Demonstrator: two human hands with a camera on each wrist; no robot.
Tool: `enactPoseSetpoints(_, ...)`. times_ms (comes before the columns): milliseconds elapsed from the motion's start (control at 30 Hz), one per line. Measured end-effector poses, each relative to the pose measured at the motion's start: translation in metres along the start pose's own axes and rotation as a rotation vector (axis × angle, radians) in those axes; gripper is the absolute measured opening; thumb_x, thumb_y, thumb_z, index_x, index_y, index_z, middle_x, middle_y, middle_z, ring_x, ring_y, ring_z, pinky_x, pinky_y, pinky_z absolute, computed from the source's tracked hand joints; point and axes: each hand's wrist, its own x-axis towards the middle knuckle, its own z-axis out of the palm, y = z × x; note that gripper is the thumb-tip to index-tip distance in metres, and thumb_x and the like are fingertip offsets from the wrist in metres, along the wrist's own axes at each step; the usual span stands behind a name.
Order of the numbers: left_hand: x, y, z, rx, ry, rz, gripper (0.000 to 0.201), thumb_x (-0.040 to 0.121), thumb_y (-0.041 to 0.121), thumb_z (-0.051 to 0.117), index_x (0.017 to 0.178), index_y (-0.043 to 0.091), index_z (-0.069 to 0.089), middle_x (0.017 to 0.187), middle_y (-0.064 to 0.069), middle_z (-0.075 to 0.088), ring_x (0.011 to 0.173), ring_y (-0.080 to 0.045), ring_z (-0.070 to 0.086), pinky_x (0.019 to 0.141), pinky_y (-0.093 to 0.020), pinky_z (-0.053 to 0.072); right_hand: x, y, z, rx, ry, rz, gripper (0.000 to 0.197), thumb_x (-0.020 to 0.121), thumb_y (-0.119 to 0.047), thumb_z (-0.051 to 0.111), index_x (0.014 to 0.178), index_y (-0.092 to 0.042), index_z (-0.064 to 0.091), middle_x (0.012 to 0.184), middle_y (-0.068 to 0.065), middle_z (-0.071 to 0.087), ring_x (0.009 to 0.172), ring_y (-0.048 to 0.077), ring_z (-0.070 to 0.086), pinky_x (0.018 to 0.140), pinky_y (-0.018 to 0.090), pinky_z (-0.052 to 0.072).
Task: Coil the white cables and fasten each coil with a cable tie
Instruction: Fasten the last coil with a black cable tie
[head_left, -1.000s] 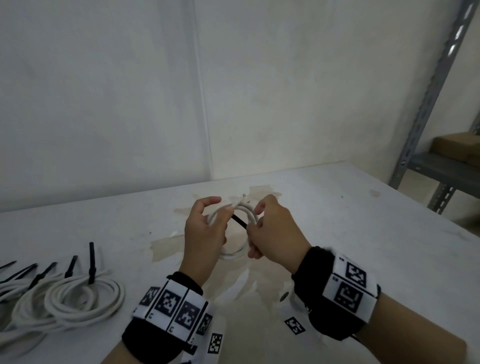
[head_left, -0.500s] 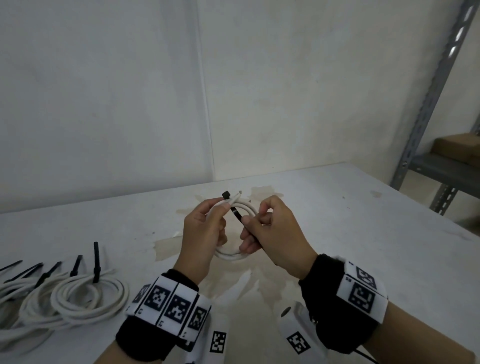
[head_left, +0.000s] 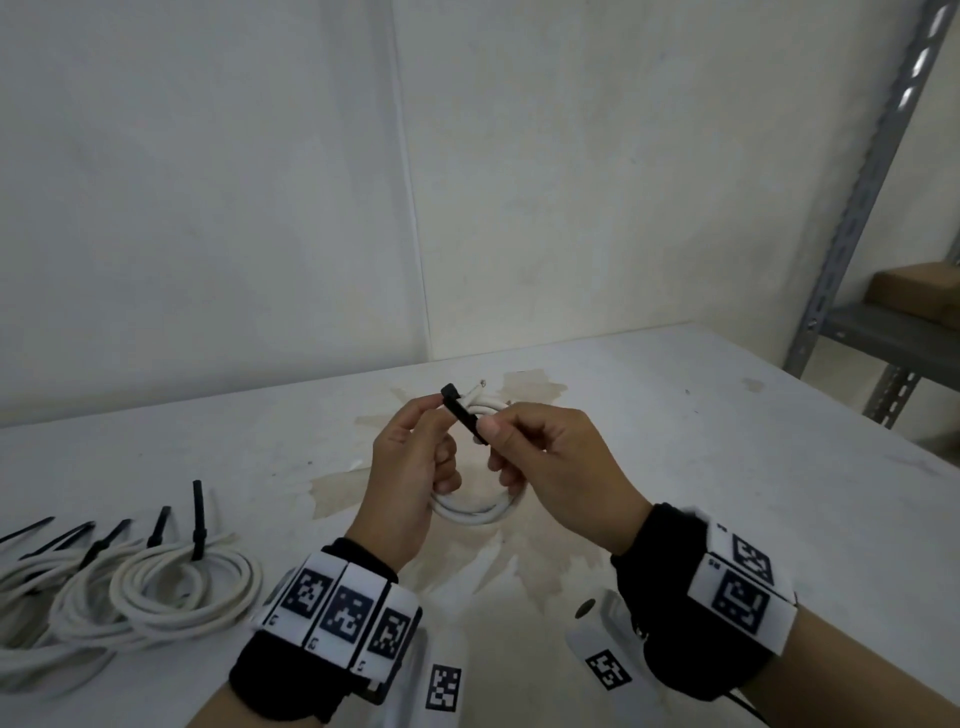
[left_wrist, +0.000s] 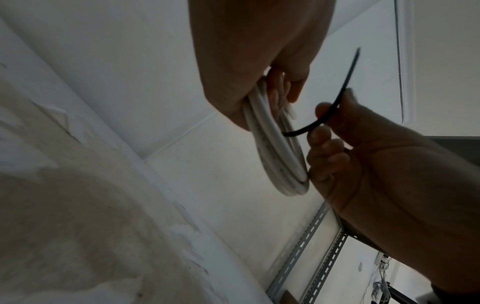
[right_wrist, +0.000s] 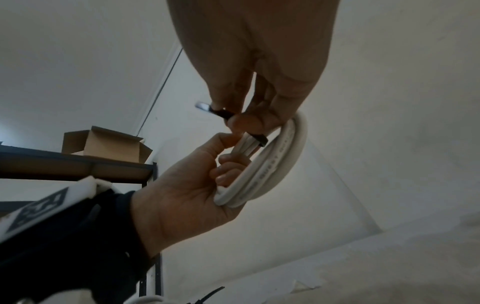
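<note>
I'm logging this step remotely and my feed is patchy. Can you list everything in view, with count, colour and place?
white cable coil in the hands: one, white, held above the table centre.
black plastic cable tie: one, black, across the top of the held coil.
finished white coils with black ties: several, exact count unclear, white, table's left edge.
stained white table: one, white with brown stains.
grey metal shelving rack: one, grey, far right.
brown cardboard box: one, brown, on the rack's shelf.
left hand: grips the coil, fingertips at the tie's head.
right hand: pinches the tie's strap.
</note>
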Motion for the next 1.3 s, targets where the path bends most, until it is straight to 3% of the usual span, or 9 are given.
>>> enactPoseSetpoints(67,-0.002,0.0,0.001,0.01,-0.007,-0.011,0.017,0.093,0.013,0.048,0.08,0.016,0.059,0.045,0.007,0.028,0.041,-0.008,0.023,0.04,-0.019,0.023,0.001,0.0,0.001,-0.046,0.038,0.035,0.024,0.088,-0.022,0.058,0.065,-0.016,0.059,0.053,-0.001,0.054,0.042,0.005,0.047,0.044,0.018,0.042)
enactPoseSetpoints(167,-0.005,0.0,0.002,0.024,-0.012,-0.021,0.011,0.091,0.014,0.05,0.088,0.013,0.061,0.046,0.006,0.029,0.04,-0.008,0.024,0.04,-0.019,0.024,0.003,0.0,0.002,-0.092,0.084,0.074,0.031,0.09,-0.022,0.057,0.059,-0.018,0.054,0.046,-0.003,0.051,0.035,0.005,0.043,0.04,0.015,0.037)
enactPoseSetpoints(400,-0.006,0.0,0.001,0.027,0.007,-0.003,0.015,0.092,0.014,0.048,0.088,0.011,0.062,0.046,0.007,0.029,0.041,-0.008,0.024,0.04,-0.019,0.024,0.002,0.0,0.001,-0.125,0.087,0.118,0.032,0.088,-0.019,0.059,0.058,-0.011,0.054,0.037,-0.006,0.05,0.031,0.005,0.043,0.036,0.012,0.033)
enactPoseSetpoints(667,-0.007,0.0,0.0,0.018,0.006,0.0,0.018,0.093,0.015,0.046,0.08,0.012,0.059,0.046,0.006,0.027,0.041,-0.008,0.023,0.04,-0.019,0.023,0.002,-0.002,0.002,-0.11,0.099,0.138,0.032,0.086,-0.012,0.06,0.055,-0.011,0.053,0.04,-0.002,0.051,0.03,0.004,0.041,0.035,0.012,0.032)
enactPoseSetpoints(867,-0.006,-0.001,0.003,0.045,0.055,0.0,0.033,0.095,0.038,0.043,0.082,0.013,0.06,0.045,0.007,0.03,0.04,-0.006,0.026,0.04,-0.018,0.026,0.003,0.001,0.004,-0.124,0.097,0.132,0.034,0.086,-0.014,0.061,0.053,-0.013,0.052,0.035,-0.006,0.05,0.031,0.005,0.043,0.038,0.014,0.037)
enactPoseSetpoints(1300,-0.009,-0.01,0.004,0.157,0.048,0.106,0.02,0.091,0.026,0.054,0.082,0.013,0.067,0.043,0.011,0.033,0.042,-0.005,0.029,0.042,-0.017,0.028,0.008,0.012,0.012,-0.21,0.18,0.002,0.032,0.09,-0.024,0.057,0.06,-0.017,0.051,0.046,-0.005,0.049,0.039,0.004,0.048,0.047,0.012,0.036)
